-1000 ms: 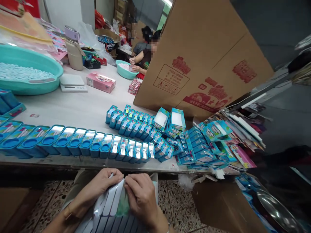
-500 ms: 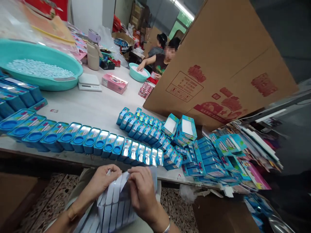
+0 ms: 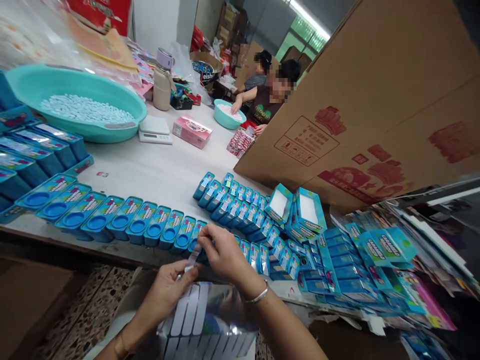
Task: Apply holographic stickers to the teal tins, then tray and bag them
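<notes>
A sheet of pale strip stickers (image 3: 189,310) rests on the lap, its right part bare and shiny. My left hand (image 3: 176,280) is closed on the sheet's upper edge, fingertips near the lower end of a thin clear strip (image 3: 194,256). The upper end of that strip is pinched in my right hand (image 3: 217,247), raised over the row of blue tins. These tins (image 3: 122,215) stand along the table's front edge, with round recesses on the left ones; my right hand hides part of the row.
Blue tins and open boxes (image 3: 309,210) fill the right side, below a big carton (image 3: 337,100). A turquoise basin (image 3: 93,131) of candies, scale (image 3: 155,131) and pink box (image 3: 192,132) stand behind. Across the table, a person reaches into a smaller basin (image 3: 225,118).
My right hand has risen from the sheet towards the tins, with a strip in its fingers. More of the sheet's shiny backing shows. The view has shifted, so the table's things sit further right.
</notes>
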`<action>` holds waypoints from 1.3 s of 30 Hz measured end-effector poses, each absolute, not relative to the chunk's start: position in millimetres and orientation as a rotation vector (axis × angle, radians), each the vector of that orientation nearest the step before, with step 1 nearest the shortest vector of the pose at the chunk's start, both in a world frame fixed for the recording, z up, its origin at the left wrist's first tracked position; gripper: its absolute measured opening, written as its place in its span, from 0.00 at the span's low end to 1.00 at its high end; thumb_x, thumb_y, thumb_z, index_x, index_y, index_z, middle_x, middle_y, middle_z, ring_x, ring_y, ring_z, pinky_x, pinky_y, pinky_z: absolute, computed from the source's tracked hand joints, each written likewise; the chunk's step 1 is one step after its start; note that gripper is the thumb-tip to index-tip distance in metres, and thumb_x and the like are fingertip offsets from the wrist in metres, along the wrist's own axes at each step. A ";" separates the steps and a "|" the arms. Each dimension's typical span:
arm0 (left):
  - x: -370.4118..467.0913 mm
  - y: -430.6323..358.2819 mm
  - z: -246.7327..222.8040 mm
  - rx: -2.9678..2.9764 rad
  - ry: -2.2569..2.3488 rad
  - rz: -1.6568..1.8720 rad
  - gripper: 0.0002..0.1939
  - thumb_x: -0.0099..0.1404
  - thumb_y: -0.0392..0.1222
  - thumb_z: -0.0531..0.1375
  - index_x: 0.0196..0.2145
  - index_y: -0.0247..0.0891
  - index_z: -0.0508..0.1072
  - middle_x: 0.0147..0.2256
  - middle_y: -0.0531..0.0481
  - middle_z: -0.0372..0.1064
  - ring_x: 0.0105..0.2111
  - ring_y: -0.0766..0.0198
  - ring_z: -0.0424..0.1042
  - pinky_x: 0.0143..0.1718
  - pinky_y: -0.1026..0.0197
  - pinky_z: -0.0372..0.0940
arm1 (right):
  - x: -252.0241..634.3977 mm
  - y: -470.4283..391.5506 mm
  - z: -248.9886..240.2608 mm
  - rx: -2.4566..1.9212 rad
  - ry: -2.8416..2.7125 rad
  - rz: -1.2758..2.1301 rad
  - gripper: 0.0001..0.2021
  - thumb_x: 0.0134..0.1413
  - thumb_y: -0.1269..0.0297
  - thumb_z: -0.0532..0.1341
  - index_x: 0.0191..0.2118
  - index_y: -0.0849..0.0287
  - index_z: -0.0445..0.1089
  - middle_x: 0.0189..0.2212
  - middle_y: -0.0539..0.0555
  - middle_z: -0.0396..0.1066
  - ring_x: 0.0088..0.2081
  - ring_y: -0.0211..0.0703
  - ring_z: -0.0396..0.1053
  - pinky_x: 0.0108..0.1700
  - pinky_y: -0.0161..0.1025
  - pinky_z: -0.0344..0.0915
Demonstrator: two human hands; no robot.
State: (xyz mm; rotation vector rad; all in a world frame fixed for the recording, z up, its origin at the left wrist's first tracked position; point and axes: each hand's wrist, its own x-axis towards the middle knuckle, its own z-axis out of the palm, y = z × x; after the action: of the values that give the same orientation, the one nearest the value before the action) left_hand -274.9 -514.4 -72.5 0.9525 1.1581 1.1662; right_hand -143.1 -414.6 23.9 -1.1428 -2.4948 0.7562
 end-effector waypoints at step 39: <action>-246.7 -523.0 -44.4 1.055 1.136 0.783 0.20 0.53 0.56 0.63 0.18 0.36 0.69 0.20 0.55 0.58 0.24 0.66 0.53 0.27 0.64 0.49 | -48.7 -546.6 -9.8 -1.127 -2.251 0.233 0.10 0.65 0.69 0.57 0.49 0.56 0.71 0.39 0.55 0.77 0.40 0.46 0.72 0.40 0.43 0.64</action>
State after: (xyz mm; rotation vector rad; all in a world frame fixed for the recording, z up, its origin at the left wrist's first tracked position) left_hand -246.7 -523.0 -44.4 1.0545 1.1365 0.7830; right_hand -48.7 -546.6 -9.8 -1.1272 -2.2510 0.2334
